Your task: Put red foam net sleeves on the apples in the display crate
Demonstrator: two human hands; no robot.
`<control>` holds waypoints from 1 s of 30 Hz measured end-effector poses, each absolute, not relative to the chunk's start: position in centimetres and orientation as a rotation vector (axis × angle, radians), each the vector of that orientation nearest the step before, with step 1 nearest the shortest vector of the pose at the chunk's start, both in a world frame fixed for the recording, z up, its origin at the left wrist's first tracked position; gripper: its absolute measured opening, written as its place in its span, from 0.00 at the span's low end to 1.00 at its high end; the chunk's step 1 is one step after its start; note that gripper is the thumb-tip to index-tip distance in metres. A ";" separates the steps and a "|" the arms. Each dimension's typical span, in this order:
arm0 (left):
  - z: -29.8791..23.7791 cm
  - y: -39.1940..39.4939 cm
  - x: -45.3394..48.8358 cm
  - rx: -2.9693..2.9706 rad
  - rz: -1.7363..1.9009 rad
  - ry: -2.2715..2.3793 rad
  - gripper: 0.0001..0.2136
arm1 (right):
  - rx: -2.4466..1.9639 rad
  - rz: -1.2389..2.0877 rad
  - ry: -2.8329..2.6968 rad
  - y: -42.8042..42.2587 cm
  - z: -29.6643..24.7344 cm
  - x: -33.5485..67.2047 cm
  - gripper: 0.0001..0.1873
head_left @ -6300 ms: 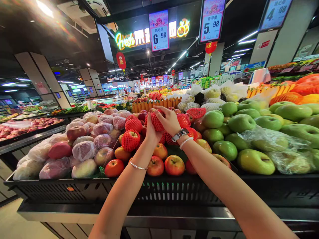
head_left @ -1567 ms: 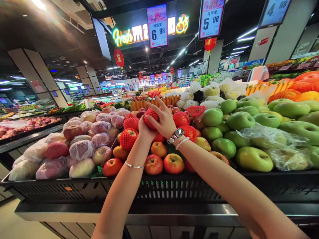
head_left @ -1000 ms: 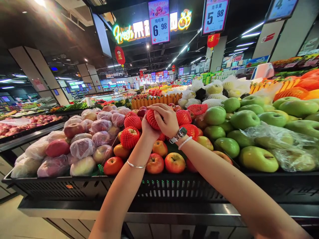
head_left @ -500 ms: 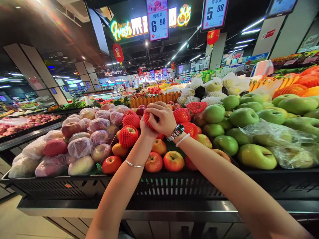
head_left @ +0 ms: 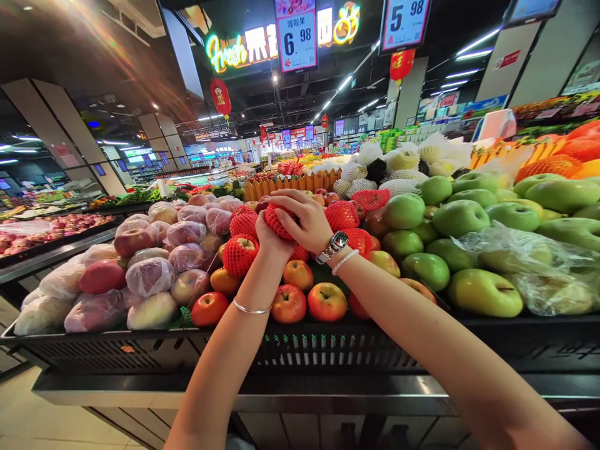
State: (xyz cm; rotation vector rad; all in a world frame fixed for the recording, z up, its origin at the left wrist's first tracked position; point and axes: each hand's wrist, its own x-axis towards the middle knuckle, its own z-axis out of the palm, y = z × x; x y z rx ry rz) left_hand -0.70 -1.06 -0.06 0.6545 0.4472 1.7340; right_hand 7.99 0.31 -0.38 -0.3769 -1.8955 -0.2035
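Note:
Both my hands are raised over a pile of red apples in a black crate (head_left: 328, 353). Together they hold an apple wrapped in a red foam net (head_left: 277, 222). My left hand (head_left: 268, 236) cups it from below and behind, fingers closed round it. My right hand (head_left: 307, 219), with a watch and a bead bracelet on the wrist, curls over its top. A second netted apple (head_left: 240, 253) lies just left of my left wrist. Bare red-yellow apples (head_left: 327, 301) lie under my forearms.
Plastic-wrapped pinkish apples (head_left: 150, 275) fill the left of the crate. Green apples (head_left: 462, 215) and a clear plastic bag (head_left: 525, 259) lie to the right. Netted white fruit (head_left: 398, 164) and a small wooden fence (head_left: 290, 183) stand behind. Price signs hang overhead. An aisle floor (head_left: 28, 412) shows at lower left.
My right fingers, earlier spread over the netted apple, have curled down onto it. Both hands have stayed in about the same spot above the pile.

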 end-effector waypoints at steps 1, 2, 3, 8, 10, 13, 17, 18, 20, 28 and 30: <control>0.0 -1.1 -0.7 0.595 1.684 0.446 0.18 | -0.368 -0.193 -1.878 0.3 -0.4 8.0 0.21; 0.0 -1.1 -0.6 0.555 1.648 0.437 0.18 | -0.363 -0.185 -1.862 0.3 -0.4 7.9 0.22; 0.1 -1.1 -0.5 0.531 1.627 0.423 0.18 | -0.368 -0.175 -1.857 0.3 -0.4 7.9 0.22; 0.3 -1.1 -0.5 0.459 1.583 0.446 0.16 | -0.485 -0.103 -1.989 0.5 -0.3 8.1 0.26; 0.5 -1.0 -0.9 0.441 1.558 0.473 0.17 | -0.506 -0.105 -2.024 0.9 -0.1 8.6 0.30; 1.1 -0.9 -1.8 0.472 1.586 0.456 0.19 | -0.398 -0.051 -1.934 1.5 0.3 9.4 0.35; 1.7 -1.0 -2.9 0.469 1.726 0.484 0.24 | -0.276 0.164 -1.922 2.2 0.4 9.6 0.41; 1.8 -0.9 -3.1 0.463 1.749 0.498 0.24 | -0.285 0.222 -1.957 2.4 0.3 9.5 0.45; 1.8 -0.8 -3.2 0.484 1.772 0.493 0.24 | -0.306 0.316 -2.019 2.8 -0.1 9.1 0.53; 1.7 -0.4 -2.7 0.512 1.866 0.510 0.22 | -0.372 0.375 -2.049 2.8 -1.1 8.0 0.52; 1.6 -0.2 -2.6 0.540 1.845 0.511 0.21 | -0.394 0.401 -2.007 2.7 -1.2 7.7 0.52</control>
